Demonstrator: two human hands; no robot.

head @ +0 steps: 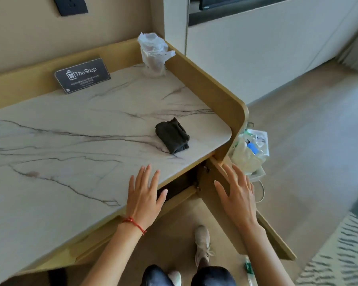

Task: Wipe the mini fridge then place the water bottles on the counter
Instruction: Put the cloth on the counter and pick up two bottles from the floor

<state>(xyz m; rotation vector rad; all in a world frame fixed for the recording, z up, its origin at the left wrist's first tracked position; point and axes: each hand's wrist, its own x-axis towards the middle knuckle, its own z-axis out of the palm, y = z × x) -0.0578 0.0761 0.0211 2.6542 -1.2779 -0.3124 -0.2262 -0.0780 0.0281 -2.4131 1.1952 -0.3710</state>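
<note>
Possibly bottle [248, 269] underfoot, cloth [172, 136] beyond.

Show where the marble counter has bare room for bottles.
The marble counter is bare between the black sign and the folded dark cloth, and all along its left. The crumpled white wrapping crowds the far right corner.

White marble counter [74, 153] with dark veins — black folded cloth [172, 136], red wrist string [133, 222].
</note>
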